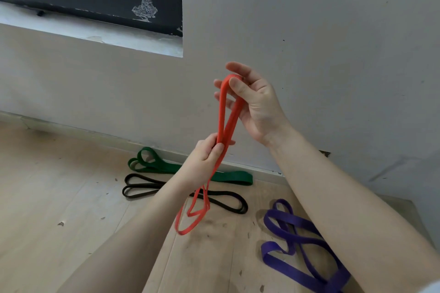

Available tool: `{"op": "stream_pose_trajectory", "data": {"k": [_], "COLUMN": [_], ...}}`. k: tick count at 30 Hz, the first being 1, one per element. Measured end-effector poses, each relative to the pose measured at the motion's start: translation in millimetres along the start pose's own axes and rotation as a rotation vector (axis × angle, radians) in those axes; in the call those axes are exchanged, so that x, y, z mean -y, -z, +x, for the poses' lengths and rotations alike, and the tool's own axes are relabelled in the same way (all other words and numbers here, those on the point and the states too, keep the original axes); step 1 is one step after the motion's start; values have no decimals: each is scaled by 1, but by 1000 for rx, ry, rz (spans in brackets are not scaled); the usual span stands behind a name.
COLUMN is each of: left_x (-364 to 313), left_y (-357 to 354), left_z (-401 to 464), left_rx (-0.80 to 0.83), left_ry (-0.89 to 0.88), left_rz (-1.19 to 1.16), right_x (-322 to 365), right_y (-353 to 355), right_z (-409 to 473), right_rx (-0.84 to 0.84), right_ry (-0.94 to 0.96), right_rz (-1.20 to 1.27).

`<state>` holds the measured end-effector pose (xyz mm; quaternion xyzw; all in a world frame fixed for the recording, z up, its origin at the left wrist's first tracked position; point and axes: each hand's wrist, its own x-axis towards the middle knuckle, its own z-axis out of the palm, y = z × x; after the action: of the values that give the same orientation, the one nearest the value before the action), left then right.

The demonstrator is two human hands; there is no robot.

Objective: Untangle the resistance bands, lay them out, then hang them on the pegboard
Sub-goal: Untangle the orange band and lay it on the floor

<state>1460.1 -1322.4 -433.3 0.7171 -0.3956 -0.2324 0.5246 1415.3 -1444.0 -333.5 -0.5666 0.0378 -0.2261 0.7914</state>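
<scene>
A thin red resistance band (222,112) hangs in the air in front of me. My right hand (252,102) pinches its top loop between thumb and fingers. Lower down, my left hand (207,157) is closed around both strands at the middle. Below that hand the band's lower loops dangle twisted above the floor. On the wooden floor lie a wide green band (166,166) by the wall, a thin black band (142,188) in front of it, and a purple band (295,233) in loose loops at the right, partly hidden by my right forearm. No pegboard is in view.
A pale wall (309,31) rises straight ahead, with a skirting board along its foot. A dark-framed window (95,0) with a sill sits at the upper left. The wooden floor (59,197) has small bits of debris on it.
</scene>
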Motion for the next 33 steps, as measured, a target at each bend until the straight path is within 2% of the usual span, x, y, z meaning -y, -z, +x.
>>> {"op": "stream_pose_trajectory", "data": {"k": [9, 13, 16, 20, 24, 27, 30, 33], "left_x": [-2, 6, 10, 6, 4, 0, -3, -2], "left_y": [-7, -8, -3, -4, 0, 5, 5, 9], "left_z": [-1, -1, -2, -5, -3, -1, 2, 2], "left_rx": [-10, -11, 16, -40, -155, -168, -215, -294], "left_ry": [4, 34, 51, 113, 230, 235, 287, 323], "left_rz": [-11, 117, 127, -85, -569, -772, -827, -880], "right_x": [-5, -5, -10, -16, -61, -106, -123, -131], "right_y": [-1, 7, 17, 16, 21, 29, 22, 10], "right_z": [3, 5, 6, 5, -30, -73, -85, -86], "right_rx": [-24, -72, -124, -83, -149, 10, 90, 85], "right_ry": [16, 27, 51, -76, -290, -400, -371, -273], "right_rz": [157, 79, -135, -440, -385, -445, -451, -489]}}
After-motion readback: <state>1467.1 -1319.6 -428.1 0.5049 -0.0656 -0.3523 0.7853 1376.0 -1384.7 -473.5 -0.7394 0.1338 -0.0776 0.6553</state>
